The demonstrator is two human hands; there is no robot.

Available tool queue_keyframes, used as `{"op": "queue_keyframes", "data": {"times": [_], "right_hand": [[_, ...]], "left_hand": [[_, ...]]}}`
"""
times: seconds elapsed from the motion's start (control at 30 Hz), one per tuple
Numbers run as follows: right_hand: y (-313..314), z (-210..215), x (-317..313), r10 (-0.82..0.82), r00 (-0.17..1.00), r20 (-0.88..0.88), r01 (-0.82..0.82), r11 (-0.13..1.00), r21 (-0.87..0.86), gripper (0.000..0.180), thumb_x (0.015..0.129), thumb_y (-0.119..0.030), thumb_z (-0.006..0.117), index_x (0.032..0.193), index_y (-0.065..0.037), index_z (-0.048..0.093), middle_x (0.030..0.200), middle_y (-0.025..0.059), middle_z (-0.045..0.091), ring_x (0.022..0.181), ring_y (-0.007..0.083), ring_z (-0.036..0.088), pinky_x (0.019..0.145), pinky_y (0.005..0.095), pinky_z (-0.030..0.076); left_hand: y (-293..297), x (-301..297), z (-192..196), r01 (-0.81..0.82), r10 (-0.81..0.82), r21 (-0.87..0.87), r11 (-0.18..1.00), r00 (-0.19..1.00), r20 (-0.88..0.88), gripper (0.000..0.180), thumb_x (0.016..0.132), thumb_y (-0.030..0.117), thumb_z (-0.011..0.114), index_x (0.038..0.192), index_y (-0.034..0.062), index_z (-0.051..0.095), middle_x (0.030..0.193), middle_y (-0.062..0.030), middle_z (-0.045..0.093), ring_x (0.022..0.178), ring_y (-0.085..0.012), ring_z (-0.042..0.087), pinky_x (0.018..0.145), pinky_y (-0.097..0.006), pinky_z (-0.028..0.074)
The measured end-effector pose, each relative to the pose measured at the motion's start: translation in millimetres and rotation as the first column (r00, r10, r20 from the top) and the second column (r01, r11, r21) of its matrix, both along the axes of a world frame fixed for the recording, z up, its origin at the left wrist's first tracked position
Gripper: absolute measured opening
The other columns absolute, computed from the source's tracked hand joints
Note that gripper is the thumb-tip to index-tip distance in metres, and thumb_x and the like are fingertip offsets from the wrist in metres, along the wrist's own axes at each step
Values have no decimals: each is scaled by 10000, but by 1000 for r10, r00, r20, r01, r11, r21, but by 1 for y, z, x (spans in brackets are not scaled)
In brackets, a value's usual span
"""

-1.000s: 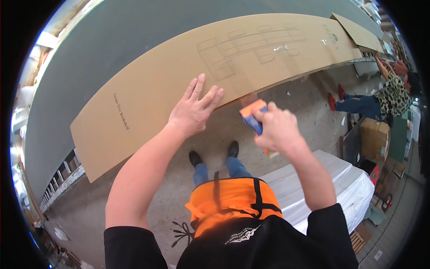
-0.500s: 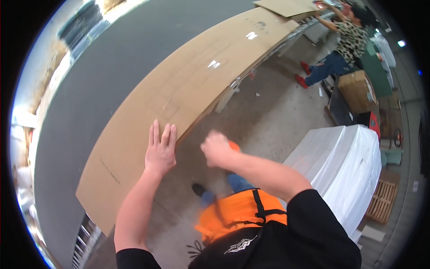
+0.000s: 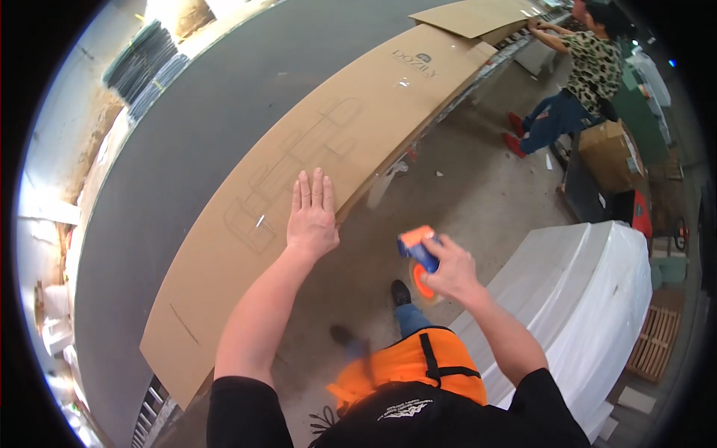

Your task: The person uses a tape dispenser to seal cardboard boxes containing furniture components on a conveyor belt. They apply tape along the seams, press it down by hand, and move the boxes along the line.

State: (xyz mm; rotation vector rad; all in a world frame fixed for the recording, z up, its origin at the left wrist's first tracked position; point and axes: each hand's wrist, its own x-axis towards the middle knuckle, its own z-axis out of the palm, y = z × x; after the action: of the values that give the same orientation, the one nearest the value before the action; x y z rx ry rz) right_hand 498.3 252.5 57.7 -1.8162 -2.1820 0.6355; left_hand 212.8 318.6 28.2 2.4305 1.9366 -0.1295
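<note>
brown carton [image 3: 202,280]: flat left hand [image 3: 312,230] has shifted along, likely steadying it! right hand [image 3: 452,270] grips tape dispenser [image 3: 418,246].

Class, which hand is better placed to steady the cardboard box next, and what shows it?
Probably the left hand: its extended fingers rest on the cardboard box, while the right hand is away from it, gripping an orange-and-blue tool.
</note>
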Motion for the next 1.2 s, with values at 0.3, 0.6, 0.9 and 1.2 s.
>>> {"op": "queue_keyframes", "data": {"times": [0.3,0.6,0.9,1.2], "right_hand": [[189,126,-144,351,931,103,-366,890,273,299,658,-212,657,937,-125,724,817,159,692,789,358,686,673,443,559],[147,76,-125,525,783,332,-440,846,-299,287,590,-222,635,842,-131,738,823,188,699,840,368,691,765,443,574],[85,11,-68,475,837,271,-416,875,-249,445,604,-195,674,1029,-61,671,1021,214,589,783,372,689,706,438,574],[80,-6,-90,465,856,225,-431,883,-185,539,624,-201,698,1141,-61,633,1014,226,580,757,358,691,690,421,573]], "left_hand": [[-9,1,-4,-40,40,19,999,999,-13,872,800,230,643,1507,-75,234,1601,-251,178,1487,-456,125,1232,-492,113],[-22,-15,-7,-58,57,14,998,998,21,853,788,185,630,1502,-79,245,1600,-254,181,1493,-437,129,1237,-484,102],[-19,-11,-4,-47,45,-27,999,997,-66,850,826,255,614,1515,-63,231,1609,-251,150,1498,-442,91,1234,-494,66],[29,20,-14,-142,126,115,983,983,135,903,924,559,506,1513,-70,237,1603,-275,142,1490,-464,84,1202,-576,45]]}}
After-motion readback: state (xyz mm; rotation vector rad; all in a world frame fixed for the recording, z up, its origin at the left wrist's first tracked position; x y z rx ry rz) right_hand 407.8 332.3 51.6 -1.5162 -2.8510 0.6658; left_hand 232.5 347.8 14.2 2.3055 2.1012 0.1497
